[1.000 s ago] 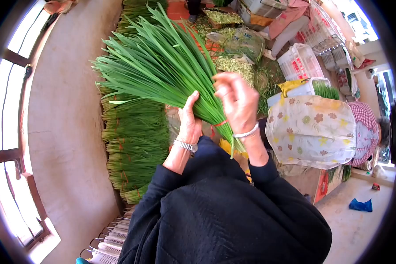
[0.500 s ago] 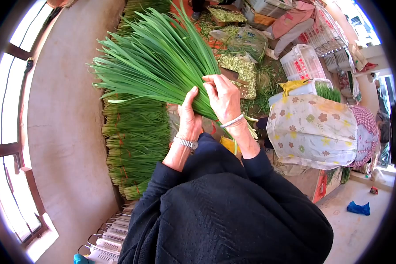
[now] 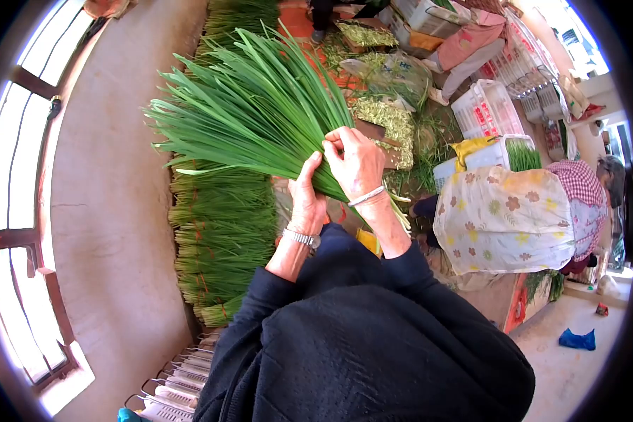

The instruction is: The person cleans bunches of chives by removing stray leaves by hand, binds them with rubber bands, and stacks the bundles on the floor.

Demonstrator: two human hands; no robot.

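A large bunch of garlic chives fans out in front of me, its green leaves pointing to the upper left. My left hand is wrapped round the lower part of the bunch, thumb on top. Over the stems, my right hand is closed, with thumb and forefinger pinched at the chives; the exact strands between the fingertips are too small to make out. Pale stem ends stick out beyond my right wrist.
Tied bundles of chives are stacked along the wall on the left. A co-worker in a flowered apron bends over at the right. White crates, a board with chopped pale stems and loose trimmings lie ahead.
The view has shifted slightly, so the surroundings sit a little lower and further right. Both hands keep their hold on the chives, with the right fingers bent slightly more.
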